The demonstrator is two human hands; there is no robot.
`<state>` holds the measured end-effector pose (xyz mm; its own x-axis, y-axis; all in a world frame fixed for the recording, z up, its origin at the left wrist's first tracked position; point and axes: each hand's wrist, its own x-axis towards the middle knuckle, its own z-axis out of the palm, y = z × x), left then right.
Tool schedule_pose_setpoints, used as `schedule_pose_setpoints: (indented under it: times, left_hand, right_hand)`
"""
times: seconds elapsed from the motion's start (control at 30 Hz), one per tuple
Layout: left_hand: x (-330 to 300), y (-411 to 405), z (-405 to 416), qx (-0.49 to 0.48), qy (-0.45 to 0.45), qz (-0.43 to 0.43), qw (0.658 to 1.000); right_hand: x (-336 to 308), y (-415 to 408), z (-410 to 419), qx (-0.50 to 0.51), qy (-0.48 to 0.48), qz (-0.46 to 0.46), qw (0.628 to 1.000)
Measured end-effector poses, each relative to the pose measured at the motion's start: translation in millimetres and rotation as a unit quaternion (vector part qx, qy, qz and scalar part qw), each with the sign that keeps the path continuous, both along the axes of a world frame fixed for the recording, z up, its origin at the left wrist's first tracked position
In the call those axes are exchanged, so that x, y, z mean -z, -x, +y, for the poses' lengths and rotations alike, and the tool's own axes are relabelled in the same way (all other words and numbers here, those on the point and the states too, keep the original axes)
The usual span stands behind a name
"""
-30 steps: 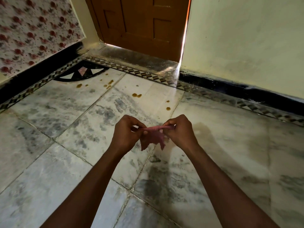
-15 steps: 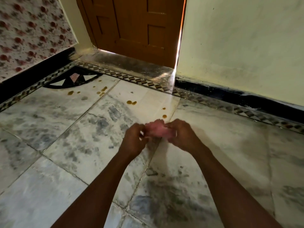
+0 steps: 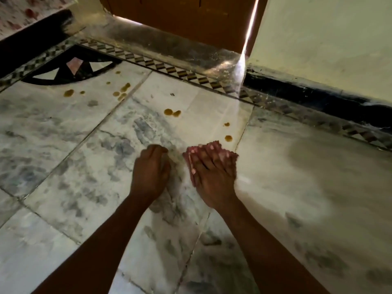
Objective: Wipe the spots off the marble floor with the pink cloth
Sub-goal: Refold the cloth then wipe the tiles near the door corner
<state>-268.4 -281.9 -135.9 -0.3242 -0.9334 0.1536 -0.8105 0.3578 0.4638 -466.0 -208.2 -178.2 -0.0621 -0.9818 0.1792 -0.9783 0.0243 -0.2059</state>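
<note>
The right hand lies flat on the pink cloth, its fingers straight and spread, pressing the cloth onto the marble floor; the cloth shows as a pink fringe past the fingertips and along the thumb side of the hand. The left hand sits just beside it at 9 o'clock, apart from the cloth, its fingers curled under toward the floor and holding nothing that can be seen; whether the knuckles touch the marble cannot be told. Brown spots lie on the floor beyond the hands: the nearest spot is just past the cloth at 1 o'clock, a smaller one sits beyond it, a pair of spots lies at 11 o'clock of the cloth, and a scatter of spots lies farther off at 10 o'clock near a black inlay. A wooden door stands at 12 o'clock behind a patterned border strip, with a pale wall at 2 o'clock.
</note>
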Motion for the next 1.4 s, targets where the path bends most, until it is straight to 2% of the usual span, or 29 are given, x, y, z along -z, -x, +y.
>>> schedule_pose_setpoints:
  times: [0.1,0.2,0.33,0.43,0.5,0.57,0.67,0.73,0.8,0.83,0.9,0.97,1.03,1.1,1.13,1.2,1.27,1.33,1.4]
  left_hand:
    - [13,-10,-39,-0.017,0.027,-0.075,0.997]
    - [27,-15,-39,-0.07,0.015,-0.071,0.995]
    - [42,-16,-39,-0.098,0.042,-0.055,0.993]
    - [41,-16,-43,-0.119,0.05,-0.06,0.99]
    - [35,-13,-44,-0.117,0.057,-0.056,0.99]
    - [33,-12,-45,-0.116,0.059,-0.059,0.99]
    - [35,-12,-48,-0.118,0.07,-0.083,0.987]
    - [37,-12,-49,-0.12,0.076,-0.086,0.986]
    - [37,-13,-49,-0.119,0.083,-0.083,0.986]
    - [38,-13,-50,-0.119,0.082,-0.082,0.986]
    - [36,-13,-50,-0.123,0.075,-0.088,0.986]
    - [31,-13,-49,-0.126,0.076,-0.086,0.985]
    - [31,-12,-50,-0.126,0.068,-0.084,0.986]
    - [31,-12,-50,-0.121,0.062,-0.087,0.987]
    - [32,-13,-50,-0.121,0.06,-0.089,0.987]
    - [32,-13,-52,-0.12,0.06,-0.095,0.986]
    - [34,-13,-52,-0.124,0.06,-0.096,0.986]
    - [35,-13,-53,-0.129,0.053,-0.094,0.986]
    - [34,-14,-52,-0.126,0.037,-0.098,0.986]
  right_hand:
    - [-3,1,17,0.036,0.004,0.003,0.999]
    - [0,27,36,0.133,0.002,0.023,0.991]
    - [13,55,-55,0.251,-0.047,0.026,0.966]
    - [13,39,-95,0.186,-0.049,0.017,0.981]
    - [5,30,-72,0.097,-0.023,0.048,0.994]
    - [-6,33,-28,0.072,-0.027,0.052,0.996]
    - [-1,78,-20,0.185,-0.047,0.05,0.98]
    - [12,96,-72,0.286,-0.016,0.036,0.957]
    - [27,96,-137,0.335,0.037,0.041,0.941]
    - [27,87,-161,0.32,0.049,0.062,0.944]
    - [11,54,-167,0.186,0.013,0.065,0.98]
    - [-8,23,-119,0.058,-0.018,0.062,0.996]
    - [-16,22,-47,0.002,-0.037,0.052,0.998]
    - [-17,63,-10,0.041,-0.081,0.053,0.994]
    - [-16,92,-14,0.108,-0.106,0.052,0.987]
    - [-12,140,-60,0.255,-0.129,0.019,0.958]
    - [-11,151,-125,0.341,-0.113,-0.053,0.932]
    - [-12,124,-167,0.305,-0.117,-0.061,0.943]
    - [-16,72,-157,0.182,-0.114,-0.024,0.976]
